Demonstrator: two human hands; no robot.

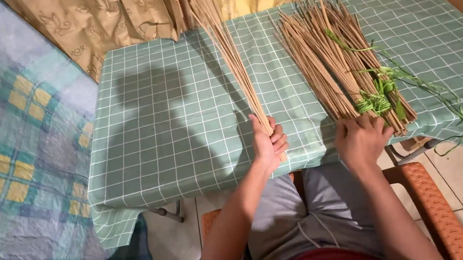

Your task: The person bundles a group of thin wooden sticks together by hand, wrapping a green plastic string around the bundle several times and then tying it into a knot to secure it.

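1. The left hand (pixel 268 143) is clenched around the near end of a thin bundle of sticks (pixel 230 57), fingers (pixel 278 139) wrapped over it at the tabletop (pixel 170 126) edge.
2. That thin bundle runs away from the person, its far end rising towards the curtain (pixel 123 6).
3. The right hand (pixel 361 141) rests on the near end of a thick bundle of sticks (pixel 327 56); its fingers seem curled over the sticks, though the grip is hidden.
4. A green strip tie (pixel 377 102) binds the thick bundle just beside the right hand, loose ends trailing right.
5. A checked green cloth covers the tabletop; an orange chair (pixel 431 198) sits below.
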